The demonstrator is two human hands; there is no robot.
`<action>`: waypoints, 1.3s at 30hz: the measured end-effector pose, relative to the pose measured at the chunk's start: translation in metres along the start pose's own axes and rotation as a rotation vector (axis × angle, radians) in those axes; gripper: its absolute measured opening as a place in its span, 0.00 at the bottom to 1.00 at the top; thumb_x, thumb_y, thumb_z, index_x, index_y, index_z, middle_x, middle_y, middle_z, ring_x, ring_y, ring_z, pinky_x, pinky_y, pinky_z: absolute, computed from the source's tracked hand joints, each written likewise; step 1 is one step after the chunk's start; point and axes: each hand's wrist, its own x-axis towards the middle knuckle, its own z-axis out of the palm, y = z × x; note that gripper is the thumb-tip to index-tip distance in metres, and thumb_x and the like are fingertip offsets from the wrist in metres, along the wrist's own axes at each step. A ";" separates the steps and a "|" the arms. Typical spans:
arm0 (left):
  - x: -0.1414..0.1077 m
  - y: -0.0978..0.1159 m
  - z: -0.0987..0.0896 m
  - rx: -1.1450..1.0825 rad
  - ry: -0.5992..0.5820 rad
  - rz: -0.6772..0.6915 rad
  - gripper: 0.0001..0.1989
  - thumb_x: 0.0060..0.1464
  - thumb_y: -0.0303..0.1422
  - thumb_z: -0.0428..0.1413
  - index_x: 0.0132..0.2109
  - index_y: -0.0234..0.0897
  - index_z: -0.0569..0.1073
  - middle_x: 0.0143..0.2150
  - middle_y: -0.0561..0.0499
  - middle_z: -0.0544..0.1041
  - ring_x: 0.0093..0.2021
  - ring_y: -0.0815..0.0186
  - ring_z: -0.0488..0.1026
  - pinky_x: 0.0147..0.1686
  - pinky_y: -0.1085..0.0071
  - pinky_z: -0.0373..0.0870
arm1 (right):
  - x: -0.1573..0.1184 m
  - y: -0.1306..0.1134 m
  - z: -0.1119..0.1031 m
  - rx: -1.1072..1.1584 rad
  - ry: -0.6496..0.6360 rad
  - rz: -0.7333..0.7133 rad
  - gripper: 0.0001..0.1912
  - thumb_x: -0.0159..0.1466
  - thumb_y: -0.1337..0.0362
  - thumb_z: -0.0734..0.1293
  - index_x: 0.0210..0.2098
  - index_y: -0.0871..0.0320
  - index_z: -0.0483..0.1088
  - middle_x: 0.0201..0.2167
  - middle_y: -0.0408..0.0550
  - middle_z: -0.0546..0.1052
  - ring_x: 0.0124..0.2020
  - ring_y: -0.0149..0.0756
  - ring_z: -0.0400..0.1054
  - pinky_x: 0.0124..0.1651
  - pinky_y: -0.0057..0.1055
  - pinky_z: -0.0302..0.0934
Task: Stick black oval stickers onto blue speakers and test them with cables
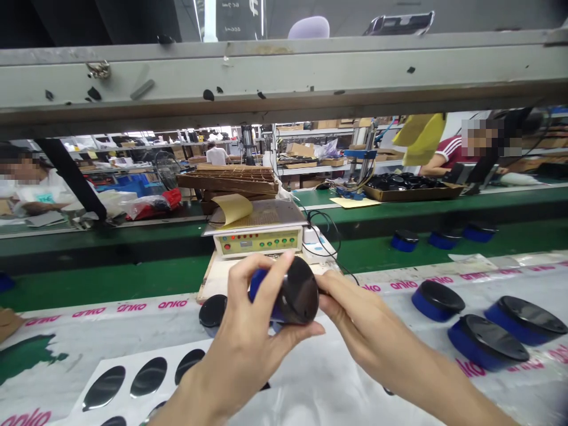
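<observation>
My left hand (252,331) is wrapped round a round blue part with a glossy black top (300,291), held tilted above the covered bench. Its fingers cross the blue side and the thumb lies below the black face. At the right rim of that part my right hand (355,316) is closed, thumb and forefinger pinched; what sits between them is hidden. Below to the left lies a white sheet (126,360) bearing several black oval stickers (148,377). Another black-topped round part (213,313) stands just beyond my left hand.
Several blue parts with black tops (488,340) stand at the right, some on the green belt (368,251). Ahead is a control box with buttons (260,241) and loose cables. A metal beam (284,71) spans overhead. Co-workers sit across at left and right.
</observation>
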 end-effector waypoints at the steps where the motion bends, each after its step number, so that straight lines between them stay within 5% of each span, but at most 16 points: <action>1: 0.001 0.000 -0.001 0.102 0.057 0.105 0.33 0.53 0.36 0.62 0.63 0.34 0.58 0.52 0.42 0.59 0.57 0.56 0.63 0.58 0.61 0.66 | 0.002 0.003 0.002 0.031 0.004 -0.014 0.10 0.70 0.72 0.54 0.44 0.54 0.62 0.38 0.43 0.69 0.38 0.30 0.65 0.39 0.26 0.60; 6: 0.010 0.009 -0.013 0.218 0.192 0.459 0.19 0.48 0.15 0.59 0.46 0.37 0.73 0.40 0.51 0.59 0.60 0.52 0.62 0.60 0.51 0.66 | 0.004 0.005 0.009 0.096 0.077 -0.153 0.11 0.68 0.75 0.53 0.42 0.54 0.60 0.36 0.43 0.68 0.36 0.30 0.64 0.38 0.25 0.61; 11: 0.016 0.013 -0.019 0.264 0.167 0.533 0.10 0.51 0.18 0.58 0.39 0.35 0.75 0.35 0.54 0.56 0.52 0.59 0.69 0.59 0.53 0.69 | 0.002 0.003 0.012 0.042 0.110 -0.226 0.10 0.67 0.76 0.54 0.40 0.55 0.58 0.34 0.44 0.67 0.33 0.32 0.63 0.39 0.27 0.62; 19: 0.003 0.004 -0.014 0.102 0.093 0.383 0.16 0.46 0.14 0.59 0.38 0.40 0.71 0.39 0.53 0.59 0.60 0.52 0.62 0.59 0.49 0.66 | 0.003 0.012 0.012 -0.159 0.188 -0.335 0.06 0.69 0.70 0.56 0.42 0.58 0.63 0.29 0.47 0.69 0.30 0.34 0.66 0.30 0.28 0.60; 24: 0.004 -0.001 -0.018 0.072 -0.093 0.200 0.30 0.52 0.25 0.60 0.60 0.39 0.59 0.53 0.44 0.60 0.58 0.56 0.65 0.56 0.61 0.69 | -0.007 0.001 0.004 -0.383 0.097 -0.338 0.13 0.70 0.67 0.55 0.33 0.59 0.67 0.22 0.44 0.69 0.22 0.32 0.62 0.23 0.29 0.53; 27: 0.006 -0.015 -0.011 0.122 -0.169 0.032 0.29 0.53 0.29 0.58 0.60 0.38 0.59 0.54 0.43 0.66 0.54 0.57 0.68 0.53 0.62 0.69 | -0.030 0.004 -0.014 -0.511 0.075 -0.144 0.16 0.71 0.65 0.53 0.31 0.58 0.68 0.22 0.44 0.70 0.21 0.32 0.63 0.23 0.29 0.54; 30: 0.008 -0.025 0.009 0.051 -0.142 -0.172 0.22 0.55 0.33 0.57 0.56 0.41 0.63 0.54 0.45 0.66 0.53 0.57 0.69 0.53 0.61 0.68 | -0.056 0.035 -0.050 -0.659 0.171 0.337 0.20 0.71 0.60 0.50 0.30 0.58 0.66 0.22 0.46 0.71 0.23 0.34 0.66 0.28 0.30 0.58; 31: 0.008 -0.025 0.020 -0.006 -0.207 -0.201 0.22 0.56 0.35 0.57 0.57 0.41 0.62 0.55 0.45 0.65 0.54 0.57 0.68 0.54 0.60 0.67 | -0.063 0.052 -0.062 -0.730 0.182 0.571 0.21 0.71 0.57 0.49 0.30 0.58 0.65 0.23 0.47 0.71 0.24 0.36 0.67 0.28 0.31 0.59; 34: 0.006 -0.015 0.057 -0.151 -0.477 -0.171 0.23 0.57 0.38 0.56 0.58 0.41 0.61 0.57 0.43 0.65 0.57 0.56 0.65 0.56 0.58 0.63 | -0.075 0.103 -0.088 -0.828 0.123 0.956 0.21 0.69 0.52 0.55 0.34 0.62 0.67 0.26 0.49 0.72 0.26 0.37 0.67 0.30 0.35 0.61; 39: -0.003 -0.014 0.102 -0.135 -0.624 -0.182 0.20 0.53 0.30 0.59 0.53 0.36 0.68 0.52 0.41 0.71 0.55 0.49 0.67 0.60 0.44 0.54 | -0.076 0.142 -0.095 -0.737 -0.077 1.101 0.14 0.65 0.55 0.65 0.39 0.61 0.69 0.35 0.45 0.73 0.32 0.32 0.68 0.37 0.34 0.65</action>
